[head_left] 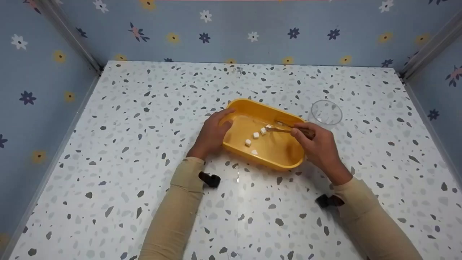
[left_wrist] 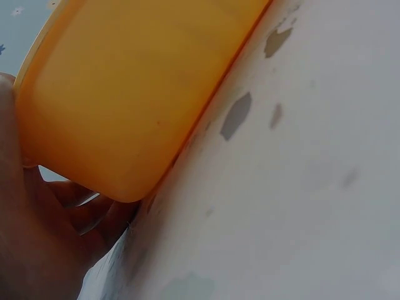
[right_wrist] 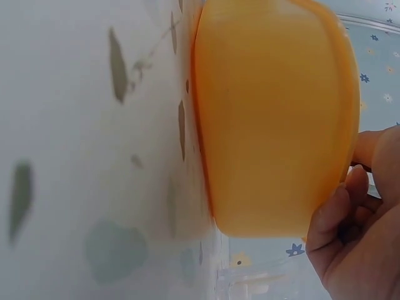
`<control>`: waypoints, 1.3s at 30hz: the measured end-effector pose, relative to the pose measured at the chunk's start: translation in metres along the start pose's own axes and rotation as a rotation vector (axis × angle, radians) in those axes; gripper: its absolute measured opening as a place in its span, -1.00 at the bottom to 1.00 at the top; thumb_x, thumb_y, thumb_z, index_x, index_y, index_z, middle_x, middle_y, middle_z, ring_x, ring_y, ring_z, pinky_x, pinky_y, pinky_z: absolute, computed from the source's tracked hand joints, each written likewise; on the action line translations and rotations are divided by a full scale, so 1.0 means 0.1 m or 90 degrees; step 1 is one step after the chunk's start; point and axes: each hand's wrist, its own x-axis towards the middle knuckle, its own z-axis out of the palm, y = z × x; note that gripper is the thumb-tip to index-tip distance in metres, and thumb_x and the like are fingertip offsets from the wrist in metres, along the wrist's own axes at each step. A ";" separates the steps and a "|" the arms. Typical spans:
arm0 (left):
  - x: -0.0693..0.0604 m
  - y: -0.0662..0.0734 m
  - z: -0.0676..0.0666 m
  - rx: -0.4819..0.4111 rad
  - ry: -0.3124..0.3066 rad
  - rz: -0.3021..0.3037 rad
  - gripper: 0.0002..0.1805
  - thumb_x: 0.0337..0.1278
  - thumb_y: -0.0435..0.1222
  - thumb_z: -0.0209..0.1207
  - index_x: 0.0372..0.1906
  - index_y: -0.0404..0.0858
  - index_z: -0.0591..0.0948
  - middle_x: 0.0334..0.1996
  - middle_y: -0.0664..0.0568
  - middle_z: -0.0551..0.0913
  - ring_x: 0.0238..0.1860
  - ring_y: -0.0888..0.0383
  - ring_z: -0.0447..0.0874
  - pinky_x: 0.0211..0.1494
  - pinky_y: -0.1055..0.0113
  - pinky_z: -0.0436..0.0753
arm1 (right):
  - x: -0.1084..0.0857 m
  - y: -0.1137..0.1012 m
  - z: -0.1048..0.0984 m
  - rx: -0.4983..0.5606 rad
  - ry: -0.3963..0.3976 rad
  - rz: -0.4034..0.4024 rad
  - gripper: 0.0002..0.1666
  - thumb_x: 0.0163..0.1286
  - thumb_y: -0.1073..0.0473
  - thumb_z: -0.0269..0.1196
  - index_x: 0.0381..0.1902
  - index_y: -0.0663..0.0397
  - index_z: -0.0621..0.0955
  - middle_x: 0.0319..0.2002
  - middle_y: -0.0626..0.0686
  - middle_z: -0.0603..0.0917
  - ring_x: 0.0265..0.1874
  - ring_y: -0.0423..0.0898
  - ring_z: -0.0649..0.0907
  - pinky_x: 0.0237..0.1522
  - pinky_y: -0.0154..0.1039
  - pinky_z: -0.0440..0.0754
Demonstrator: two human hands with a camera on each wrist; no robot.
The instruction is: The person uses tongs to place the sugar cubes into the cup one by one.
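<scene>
A yellow tray (head_left: pixel 283 155) sits at an angle on the table, with several small white cubes (head_left: pixel 256 135) inside. My left hand (head_left: pixel 213 133) grips its left end, thumb over the rim; in the left wrist view the fingers (left_wrist: pixel 94 215) wrap the tray's outer side (left_wrist: pixel 134 100). Over the tray's right end, my right hand (head_left: pixel 319 144) holds small brown tongs (head_left: pixel 283 130), prongs spread. One prong tip is at the uppermost cubes; whether it touches them I cannot tell. In the right wrist view the right hand (right_wrist: pixel 365 219) has curled fingers beside the tray (right_wrist: pixel 275 125), and the tongs are hidden.
A clear glass (head_left: pixel 326 112) stands just beyond the tray's right end, close to my right hand, with a small whitish spot low in it. The speckled table (head_left: pixel 144 119) is bounded by blue flowered panels (head_left: pixel 231 36) at the back and both sides.
</scene>
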 end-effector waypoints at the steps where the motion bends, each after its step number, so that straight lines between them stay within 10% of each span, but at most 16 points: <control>1: 0.00 0.00 0.00 -0.001 0.000 0.000 -0.51 0.45 -0.14 0.01 0.41 0.01 0.47 0.34 0.02 0.45 0.35 0.07 0.37 0.44 0.12 0.29 | 0.00 0.01 0.00 -0.004 0.006 -0.002 -0.55 0.45 -0.09 0.24 0.10 0.08 0.69 -0.09 -0.07 0.75 -0.11 -0.29 0.70 -0.10 -0.46 0.62; 6: -0.01 -0.01 0.02 0.012 0.015 0.013 -0.52 0.44 -0.12 0.02 0.40 0.03 0.49 0.35 0.02 0.45 0.37 0.06 0.36 0.45 0.11 0.25 | -0.10 -0.11 0.11 -0.129 0.096 0.051 -0.51 0.43 -0.08 0.27 0.04 0.23 0.70 -0.12 0.10 0.76 -0.15 -0.07 0.74 -0.19 -0.41 0.66; 23: 0.01 -0.02 0.01 0.011 0.014 0.018 -0.53 0.44 -0.18 0.03 0.39 0.01 0.50 0.36 0.05 0.46 0.39 0.09 0.33 0.46 0.15 0.24 | -0.08 -0.14 0.13 -0.247 0.064 0.017 -0.61 0.36 0.04 0.37 0.03 0.15 0.74 -0.10 0.06 0.74 -0.27 -0.11 0.65 -0.29 -0.48 0.59; 39: 0.00 -0.01 0.01 0.011 0.018 0.022 -0.53 0.42 -0.15 0.03 0.38 0.01 0.51 0.33 0.04 0.48 0.36 0.09 0.38 0.44 0.17 0.26 | -0.06 -0.19 0.17 -0.335 0.047 -0.022 -0.68 0.27 0.21 0.42 -0.07 0.30 0.74 -0.21 0.16 0.77 -0.32 -0.05 0.71 -0.29 -0.15 0.72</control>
